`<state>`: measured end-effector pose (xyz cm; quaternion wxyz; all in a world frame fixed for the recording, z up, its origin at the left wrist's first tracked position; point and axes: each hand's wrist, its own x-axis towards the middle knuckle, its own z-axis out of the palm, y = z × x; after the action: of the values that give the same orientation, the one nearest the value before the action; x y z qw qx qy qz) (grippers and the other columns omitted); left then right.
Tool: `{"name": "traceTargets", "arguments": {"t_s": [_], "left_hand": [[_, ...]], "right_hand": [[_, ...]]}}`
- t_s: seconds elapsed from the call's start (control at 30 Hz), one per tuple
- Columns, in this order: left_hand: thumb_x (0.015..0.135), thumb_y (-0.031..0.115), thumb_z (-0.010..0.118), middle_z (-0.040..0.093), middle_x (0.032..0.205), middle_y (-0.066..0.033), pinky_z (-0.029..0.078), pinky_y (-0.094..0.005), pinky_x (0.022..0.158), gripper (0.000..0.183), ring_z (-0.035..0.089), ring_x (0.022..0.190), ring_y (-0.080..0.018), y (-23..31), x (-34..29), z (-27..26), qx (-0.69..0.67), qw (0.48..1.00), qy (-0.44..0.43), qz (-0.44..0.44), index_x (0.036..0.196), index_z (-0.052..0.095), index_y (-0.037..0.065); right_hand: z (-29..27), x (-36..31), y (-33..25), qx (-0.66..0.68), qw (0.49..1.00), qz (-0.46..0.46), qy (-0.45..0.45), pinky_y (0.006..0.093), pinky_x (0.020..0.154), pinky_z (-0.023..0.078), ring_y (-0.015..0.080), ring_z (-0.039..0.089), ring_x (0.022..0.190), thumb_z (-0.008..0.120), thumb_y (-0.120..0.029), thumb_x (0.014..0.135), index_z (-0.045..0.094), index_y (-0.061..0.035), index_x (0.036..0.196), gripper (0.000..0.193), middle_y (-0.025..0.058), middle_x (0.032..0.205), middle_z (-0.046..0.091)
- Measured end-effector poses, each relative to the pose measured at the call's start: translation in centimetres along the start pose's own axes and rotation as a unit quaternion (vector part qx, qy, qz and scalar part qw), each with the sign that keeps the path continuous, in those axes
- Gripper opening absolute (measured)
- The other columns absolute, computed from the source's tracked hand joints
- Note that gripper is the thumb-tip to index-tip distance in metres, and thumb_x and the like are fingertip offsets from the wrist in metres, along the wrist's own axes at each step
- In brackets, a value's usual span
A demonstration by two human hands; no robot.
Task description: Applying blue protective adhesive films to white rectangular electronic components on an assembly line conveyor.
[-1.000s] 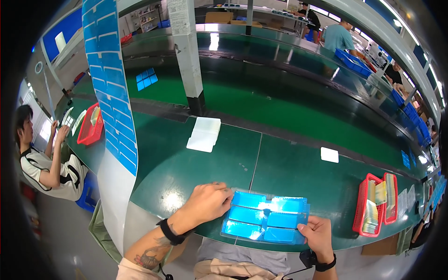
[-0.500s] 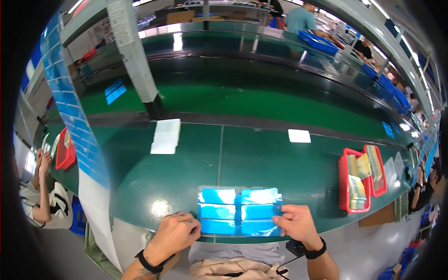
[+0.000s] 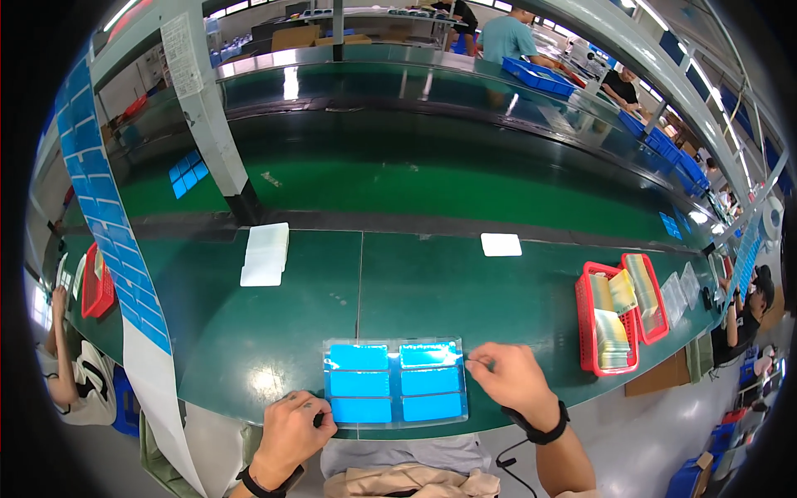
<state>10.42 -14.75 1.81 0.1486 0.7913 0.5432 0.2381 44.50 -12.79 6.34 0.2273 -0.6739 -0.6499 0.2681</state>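
Lying flat on the green table [image 3: 332,319], a clear sheet [image 3: 394,383] bearing six blue panels [image 3: 359,383] sits near the person's edge; it makes the dial's centre, with twelve pointing away. The left hand [image 3: 296,430] is at its eight o'clock corner, fingers curled inward. The right hand [image 3: 510,378] is at three, thumb and forefinger narrowed just beside the sheet's edge; at this angle I cannot tell whether either hand grips it.

A thin seam [image 3: 360,290] runs across the tabletop toward twelve. A stack of whitish cards [image 3: 266,255] lies between ten and eleven, a white card [image 3: 501,245] at one, and two red baskets [image 3: 587,332] of cards between two and three. A long blue-patterned strip [image 3: 108,207] hangs at ten. Beyond the table stretches a green strip [image 3: 374,178], with a grey post [image 3: 203,124] at eleven. Farther off, around one, a person in teal [image 3: 504,37] is beside a blue tray [image 3: 540,76].
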Motion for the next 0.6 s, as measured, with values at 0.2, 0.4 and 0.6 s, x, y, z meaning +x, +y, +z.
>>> {"name": "traceTargets", "arguments": {"t_s": [0.2,0.4,0.6], "left_hand": [[0.068,0.004,0.074,0.067,0.073,-0.0086,0.055,-0.038,0.064,0.006,0.067,0.069,-0.0288,0.5,0.0,-0.2,-0.024,0.999,-0.013,-0.022,0.073,0.07,0.005],[0.068,0.004,0.074,0.067,0.073,-0.0085,0.055,-0.0376,0.065,0.007,0.067,0.069,-0.0283,-0.1,-0.5,0.2,-0.042,0.999,-0.006,-0.034,0.074,0.071,0.006],[0.067,0.006,0.074,0.065,0.071,-0.0056,0.055,-0.0381,0.063,0.007,0.067,0.071,-0.0267,-0.2,-0.4,0.6,-0.046,0.998,0.001,-0.042,0.073,0.07,0.009]], "right_hand": [[2.7,1.8,0.7,-0.15,0.985,-0.065,0.063,0.0462,0.066,0.054,0.0388,0.067,0.069,0.066,-0.014,0.083,0.074,-0.005,0.081,0.012,0.0153,0.075,0.07],[1.6,-0.2,2.0,-0.088,0.996,-0.005,0.006,0.0439,0.064,0.054,0.0369,0.068,0.069,0.066,-0.014,0.082,0.074,-0.0056,0.082,0.012,0.0149,0.074,0.07],[1.2,-4.1,0.5,0.022,0.999,-0.036,-0.008,0.0372,0.059,0.052,0.0314,0.066,0.063,0.069,-0.011,0.08,0.073,-0.0047,0.081,0.007,0.012,0.07,0.067]]}}
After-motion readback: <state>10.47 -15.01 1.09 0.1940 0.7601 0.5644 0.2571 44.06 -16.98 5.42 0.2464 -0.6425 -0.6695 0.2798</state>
